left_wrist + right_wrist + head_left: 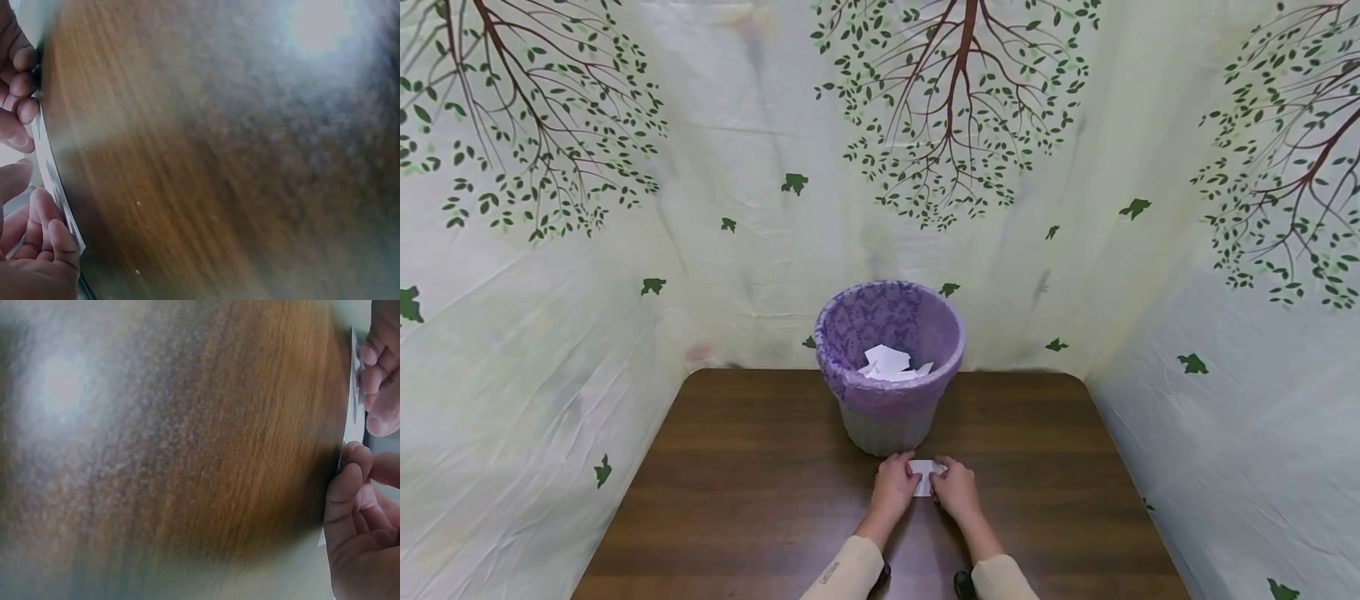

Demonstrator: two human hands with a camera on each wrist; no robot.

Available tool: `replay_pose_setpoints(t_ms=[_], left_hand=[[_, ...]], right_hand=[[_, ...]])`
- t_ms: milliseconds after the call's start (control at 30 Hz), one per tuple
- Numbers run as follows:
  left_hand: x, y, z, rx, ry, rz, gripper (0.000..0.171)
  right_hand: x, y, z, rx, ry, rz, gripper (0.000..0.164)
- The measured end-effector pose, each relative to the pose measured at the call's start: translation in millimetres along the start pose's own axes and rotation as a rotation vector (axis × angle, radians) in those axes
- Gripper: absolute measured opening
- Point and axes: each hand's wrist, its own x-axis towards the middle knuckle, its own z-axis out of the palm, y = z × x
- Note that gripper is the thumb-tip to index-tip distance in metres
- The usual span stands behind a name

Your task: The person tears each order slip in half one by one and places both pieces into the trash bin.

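A small white piece of paper (922,467) is held between both hands, just in front of the bin. My left hand (893,485) pinches its left side with thumb and fingers. On the opposite side, my right hand (957,492) pinches the paper near its right edge. From the left wrist view, the paper (47,156) appears as a thin, nearly edge-on strip close above the tabletop. The right wrist view likewise shows the paper (354,425) edge-on, with curled fingers of both hands along it. Part of the sheet is hidden behind the fingers.
A grey bin (887,429) with a purple patterned liner (887,396) stands at the table's far edge, just beyond the hands. Several white paper pieces (889,362) lie inside it. The brown wooden table (737,483) is bordered by hanging cloth (760,250) printed with trees and leaves.
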Motion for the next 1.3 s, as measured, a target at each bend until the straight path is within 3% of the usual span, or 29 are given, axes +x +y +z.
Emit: replay_pose_setpoints(t_ms=[267,467,600,700,867,1300], left_hand=[[-3.0,0.3,3.0,0.126,-0.002,0.033,0.029],[-6.9,2.1,0.2,0.075,0.067,-0.004,0.015],[-9.9,1.0,-2.8,0.047,0.1,-0.008,0.016],[-12.5,0.1,-4.4,0.033,0.102,-0.004,0.017],[-16.1,-2.1,-5.1,0.001,0.115,0.01,0.016],[-20.7,-6.2,-10.5,-0.053,0.073,0.08,0.011]], right_hand=[[-1,-2,3,-0.012,0.012,-0.004,0.027],[-7,-7,3,-0.048,0.02,-0.01,0.018],[-11,-7,4,-0.046,0.013,-0.014,0.026],[-13,-6,5,-0.022,0.008,-0.022,0.025],[-16,-4,7,0.019,0.0,-0.01,0.004],[-21,-5,3,0.072,-0.025,-0.021,0.011]])
